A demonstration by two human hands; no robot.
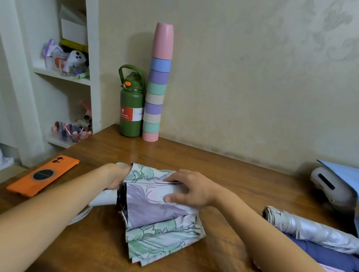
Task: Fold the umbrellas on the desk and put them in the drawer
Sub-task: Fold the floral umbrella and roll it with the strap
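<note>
Lilac-and-green floral umbrella [160, 214] lies mid-desk, canopy loose; my left hand [116, 179] grips its handle end while my right hand [190, 189] pinches a panel flat over the shaft. I judge folding half done. A silver umbrella [311, 231] lies rolled nearby; no drawer shows. Wooden desk [226, 170], orange phone [43, 175], green bottle [131, 108], stacked cups [157, 84], papered wall.

Single head-worn wide-angle view, looking forward and down onto the wooden desk [193, 160] from close above. Both forearms enter from the bottom edge; the wall [248, 76] closes the far side. No second view.
</note>
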